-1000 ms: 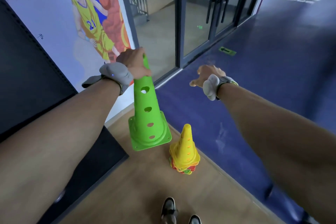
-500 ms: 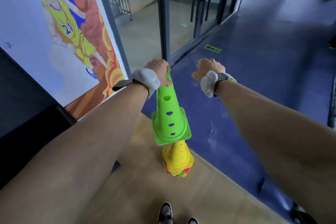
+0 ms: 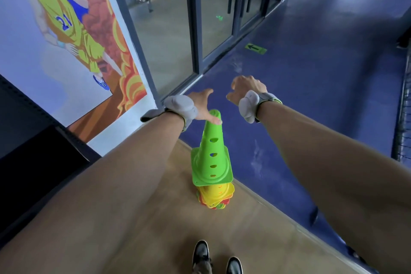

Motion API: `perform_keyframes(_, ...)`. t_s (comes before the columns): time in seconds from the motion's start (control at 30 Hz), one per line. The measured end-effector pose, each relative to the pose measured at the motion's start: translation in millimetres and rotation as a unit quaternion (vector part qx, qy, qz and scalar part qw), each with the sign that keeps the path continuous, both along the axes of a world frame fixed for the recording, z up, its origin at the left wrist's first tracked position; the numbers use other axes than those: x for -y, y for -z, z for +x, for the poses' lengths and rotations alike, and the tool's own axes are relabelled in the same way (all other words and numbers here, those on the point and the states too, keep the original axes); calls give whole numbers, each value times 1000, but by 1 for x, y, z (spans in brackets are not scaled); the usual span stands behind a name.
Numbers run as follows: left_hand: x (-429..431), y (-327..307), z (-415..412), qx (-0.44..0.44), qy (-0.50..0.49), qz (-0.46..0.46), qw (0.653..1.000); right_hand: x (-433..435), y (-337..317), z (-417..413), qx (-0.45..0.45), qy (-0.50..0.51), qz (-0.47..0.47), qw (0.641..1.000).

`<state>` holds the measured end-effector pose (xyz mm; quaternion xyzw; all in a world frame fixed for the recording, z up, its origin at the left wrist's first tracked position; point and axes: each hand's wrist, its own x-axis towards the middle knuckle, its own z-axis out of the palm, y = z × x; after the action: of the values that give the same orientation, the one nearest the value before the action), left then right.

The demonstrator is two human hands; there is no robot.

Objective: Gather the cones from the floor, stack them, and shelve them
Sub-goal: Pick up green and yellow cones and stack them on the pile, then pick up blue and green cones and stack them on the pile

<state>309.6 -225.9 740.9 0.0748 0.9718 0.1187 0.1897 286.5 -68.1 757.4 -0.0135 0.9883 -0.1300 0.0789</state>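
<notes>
Our left hand point(image 3: 203, 108) fingers released, thumb touching green cone point(image 3: 211, 158) atop cone stack point(image 3: 215, 196); right hand point(image 3: 245, 88) loosely curled, empty.

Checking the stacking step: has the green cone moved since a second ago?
Yes. The green cone went right and down, from beside the yellow cone stack onto its top; the left hand has opened.

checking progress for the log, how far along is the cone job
Done: the green cone sits on the stack of cones on the wooden floor. In hand: the left hand is open at its tip; the right hand is empty. Left: shelving; no shelf in view.
</notes>
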Motion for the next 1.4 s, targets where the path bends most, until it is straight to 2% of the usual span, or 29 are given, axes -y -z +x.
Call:
perform_keyframes(0.13,27,-1,-6,16,-32,-26,999,7,12,3,40,-21,-8,999)
perform_keyframes(0.37,54,-2,18,-45,-112,35,992,41,4,13,43,-97,-42,993)
perform_keyframes(0.5,61,-21,49,-101,-191,32,976,58,-4,24,22,-162,-51,985)
perform_keyframes(0.6,60,-24,111,-124,-267,12,956,72,-5,50,24,-261,-48,964)
perform_keyframes(0.67,65,-25,150,-135,-284,-1,949,85,-7,72,28,-314,-35,949)
perform_keyframes(0.77,80,-28,238,-127,-391,4,912,124,-8,129,23,-417,-15,908)
perform_keyframes(0.8,78,-32,250,-122,-407,3,905,128,-9,136,26,-424,-17,905)
perform_keyframes(0.9,106,-37,370,-130,-529,0,838,180,-20,229,33,-529,-48,847)
perform_keyframes(0.97,120,-34,477,-140,-631,-7,763,219,-25,320,46,-611,-50,789)
perform_keyframes(1.0,124,-30,495,-146,-643,-2,752,223,-29,336,57,-619,-56,781)
perform_keyframes(1.13,120,-29,659,-160,-742,-24,651,269,-19,487,79,-717,-73,689)
perform_keyframes(1.23,110,-25,804,-152,-827,-40,540,301,-13,629,108,-787,-62,604)
perform_keyframes(1.3,103,-21,888,-145,-861,-52,485,318,-8,711,108,-820,-65,558)
perform_keyframes(1.33,101,-20,902,-156,-863,-56,478,323,-6,722,106,-822,-71,555)
perform_keyframes(1.4,97,-22,963,-163,-887,-64,427,341,-3,785,96,-837,-84,533)
